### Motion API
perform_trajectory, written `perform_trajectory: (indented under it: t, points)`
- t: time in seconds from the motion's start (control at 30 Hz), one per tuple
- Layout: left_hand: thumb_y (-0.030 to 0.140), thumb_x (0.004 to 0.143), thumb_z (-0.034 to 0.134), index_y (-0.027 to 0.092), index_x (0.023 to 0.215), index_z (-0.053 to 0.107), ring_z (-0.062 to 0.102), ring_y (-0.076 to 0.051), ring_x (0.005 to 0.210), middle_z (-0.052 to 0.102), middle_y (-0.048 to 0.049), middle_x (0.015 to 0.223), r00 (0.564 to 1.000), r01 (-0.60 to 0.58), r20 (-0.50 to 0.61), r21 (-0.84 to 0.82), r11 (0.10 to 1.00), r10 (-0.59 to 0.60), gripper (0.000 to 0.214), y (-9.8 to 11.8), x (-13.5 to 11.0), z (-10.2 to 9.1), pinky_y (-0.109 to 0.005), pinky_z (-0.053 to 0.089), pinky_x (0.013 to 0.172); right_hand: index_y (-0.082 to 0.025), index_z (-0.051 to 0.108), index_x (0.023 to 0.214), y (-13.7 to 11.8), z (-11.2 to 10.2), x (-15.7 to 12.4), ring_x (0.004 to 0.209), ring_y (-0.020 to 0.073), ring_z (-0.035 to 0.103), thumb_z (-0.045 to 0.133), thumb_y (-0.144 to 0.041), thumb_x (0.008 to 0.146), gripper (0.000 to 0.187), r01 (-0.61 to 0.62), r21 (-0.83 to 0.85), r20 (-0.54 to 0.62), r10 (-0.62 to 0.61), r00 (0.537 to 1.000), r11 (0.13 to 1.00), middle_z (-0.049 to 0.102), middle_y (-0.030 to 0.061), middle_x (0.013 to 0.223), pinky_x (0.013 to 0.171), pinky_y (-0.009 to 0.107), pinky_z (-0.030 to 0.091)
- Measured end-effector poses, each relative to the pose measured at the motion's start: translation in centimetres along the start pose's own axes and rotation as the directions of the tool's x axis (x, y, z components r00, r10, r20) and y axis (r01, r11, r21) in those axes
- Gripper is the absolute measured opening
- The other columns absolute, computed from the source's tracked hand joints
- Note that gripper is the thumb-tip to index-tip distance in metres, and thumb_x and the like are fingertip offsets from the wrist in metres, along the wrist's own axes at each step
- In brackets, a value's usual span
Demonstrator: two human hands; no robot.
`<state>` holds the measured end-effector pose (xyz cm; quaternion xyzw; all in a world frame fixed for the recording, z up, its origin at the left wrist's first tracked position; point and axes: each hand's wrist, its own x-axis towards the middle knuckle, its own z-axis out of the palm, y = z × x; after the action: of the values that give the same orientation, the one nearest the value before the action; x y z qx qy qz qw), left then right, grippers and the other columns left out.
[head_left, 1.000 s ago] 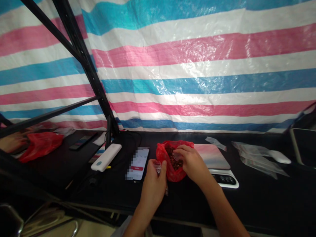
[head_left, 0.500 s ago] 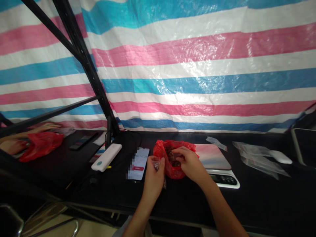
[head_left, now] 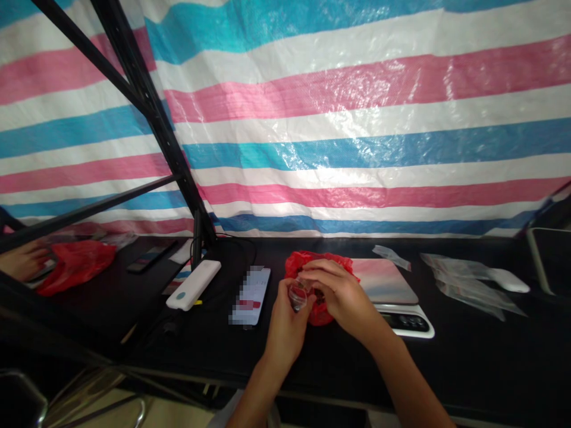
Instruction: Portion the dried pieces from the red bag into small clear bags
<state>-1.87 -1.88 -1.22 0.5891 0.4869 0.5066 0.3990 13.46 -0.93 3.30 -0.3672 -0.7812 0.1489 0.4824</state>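
- Being pinched in the left hand's (head_left: 288, 324) grip: small clear plastic bag (head_left: 298, 294), mouth rounded open, positioned at the near left side of the red bag.
- Right hand (head_left: 345, 297) is placed over the thin, crinkled red plastic bag (head_left: 317, 257), fingers bent and brought up to the clear bag's mouth. Whether anything is gripped by them cannot be told; fingertips are partly hidden.
- Small dark brown pieces (head_left: 319, 295) are seen inside the red bag, mostly covered by the hands.
- Red bag is set on the black surface (head_left: 339, 371), just left of a flat white scale with a pink-and-grey plate (head_left: 386, 282); the scale's near edge is partly blocked by the right forearm.
- Left of the hands: phone with a lit white screen (head_left: 254, 294), partly pixelated; farther left, a white oblong block with rounded corners (head_left: 194, 285).
- Right of the scale: flat clear zip bags (head_left: 464, 279) are fanned out, with a smooth white rounded object (head_left: 510, 280) beside them. One more clear bag (head_left: 391, 258) is laid behind the scale.
- Far left, past the black metal post (head_left: 167, 139): another person's hand (head_left: 29, 260) is seen by a second red plastic bag (head_left: 78, 264).
- Background is covered by a shiny pink, blue and white striped sheet (head_left: 357, 137).
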Motion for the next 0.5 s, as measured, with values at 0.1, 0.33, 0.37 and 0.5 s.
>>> perform_trajectory:
  t: [0.1, 0.33, 0.37, 0.5]
  points:
    - [0.032, 0.091, 0.064, 0.021, 0.108, 0.053, 0.065, -0.021, 0.093, 0.067, -0.0042, 0.1, 1.0, -0.017, 0.009, -0.026, 1.0, 0.017, 0.023, 0.0, 0.2, 0.1, -0.034, 0.049, 0.086, -0.026, 0.075, 0.113, -0.3, 0.3, 0.0, 0.11, 0.0209, 0.068, 0.046, -0.002, 0.091, 0.044, 0.081, -0.063, -0.001, -0.081, 0.997, 0.995, 0.073, 0.0069, 0.118, 0.094, 0.038, 0.057]
    - [0.032, 0.092, 0.064, 0.022, 0.104, 0.052, 0.058, -0.018, 0.088, 0.057, -0.001, 0.095, 0.994, -0.093, -0.047, 0.068, 0.993, 0.096, 0.019, -0.6, 0.1, 0.1, -0.032, 0.048, 0.083, -0.025, 0.074, 0.114, 0.5, -0.2, -0.2, 0.112, 0.0191, 0.067, 0.048, -0.006, 0.095, 0.037, 0.013, -0.048, -0.099, -0.018, 0.995, 0.999, 0.072, 0.0067, 0.12, 0.098, 0.034, 0.054]
    - [0.031, 0.092, 0.064, 0.022, 0.103, 0.052, 0.056, -0.018, 0.088, 0.055, -0.0008, 0.094, 0.99, -0.116, -0.07, 0.102, 0.988, 0.123, 0.018, -0.7, 0.0, 0.0, -0.032, 0.047, 0.083, -0.025, 0.074, 0.113, 0.8, -0.4, -0.2, 0.111, 0.0195, 0.067, 0.05, -0.008, 0.095, 0.035, -0.016, -0.047, -0.122, 0.01, 0.993, 0.999, 0.072, 0.0067, 0.118, 0.098, 0.034, 0.054]
    - [0.032, 0.094, 0.063, 0.022, 0.104, 0.053, 0.055, -0.019, 0.09, 0.053, -0.0024, 0.099, 0.964, -0.175, -0.162, 0.221, 0.959, 0.213, 0.017, -1.0, 0.0, -0.7, -0.035, 0.048, 0.086, -0.023, 0.073, 0.112, 2.7, -1.2, -0.6, 0.107, 0.0222, 0.068, 0.055, -0.011, 0.091, 0.03, -0.175, -0.076, -0.194, 0.157, 0.968, 0.982, 0.071, 0.0084, 0.114, 0.098, 0.038, 0.054]
